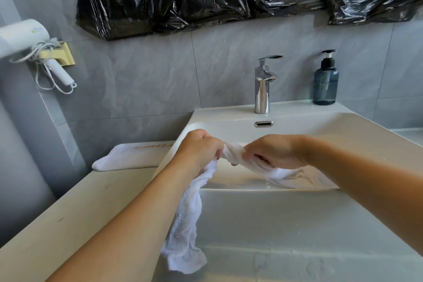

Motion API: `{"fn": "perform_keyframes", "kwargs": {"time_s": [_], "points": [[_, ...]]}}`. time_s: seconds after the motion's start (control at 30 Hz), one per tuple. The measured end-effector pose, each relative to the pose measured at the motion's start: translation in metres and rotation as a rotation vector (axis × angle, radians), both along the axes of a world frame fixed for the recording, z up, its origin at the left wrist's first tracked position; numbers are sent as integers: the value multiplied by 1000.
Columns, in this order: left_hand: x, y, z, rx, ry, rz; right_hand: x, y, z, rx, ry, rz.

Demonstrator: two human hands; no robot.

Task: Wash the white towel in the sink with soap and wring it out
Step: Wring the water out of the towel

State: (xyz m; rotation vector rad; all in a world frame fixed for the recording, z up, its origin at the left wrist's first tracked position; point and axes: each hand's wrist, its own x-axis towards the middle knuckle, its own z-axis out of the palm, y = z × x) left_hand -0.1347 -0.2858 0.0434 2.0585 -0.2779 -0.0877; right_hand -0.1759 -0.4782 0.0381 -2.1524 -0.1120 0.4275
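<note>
Evidently both the left hand (198, 149) and right hand (273, 151) gripped the twisted white towel (190, 204) at frame centre above the sink (297, 121), whose trailing end risked dripping outside.

Both bare forearms reach forward and converge, the left hand (198, 149) fisted knuckles-up and the right hand (274, 151) curled palm-down just beside it, each gripping the twisted towel (187, 213) that spans the short gap between them.
</note>
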Motion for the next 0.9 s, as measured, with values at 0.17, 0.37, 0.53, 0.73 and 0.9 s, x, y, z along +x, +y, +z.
{"fn": "perform_keyframes", "kwargs": {"time_s": [0.17, 0.37, 0.53, 0.73, 0.9], "points": [[1, -2, -3, 80, -118, -47, 12, -6, 16, -441, -119, 79], [-9, -10, -6, 486, -288, -108, 20, 8, 4, -523, -287, 20], [-17, -17, -4, 556, -210, -141, 10, 5, -10, -259, -172, 2], [0, -18, -8, 474, 14, -118, 10, 15, -8, -766, -486, -28], [-4, -21, 1, 230, 405, -119, 9, 16, -6, -982, -772, -18]]}}
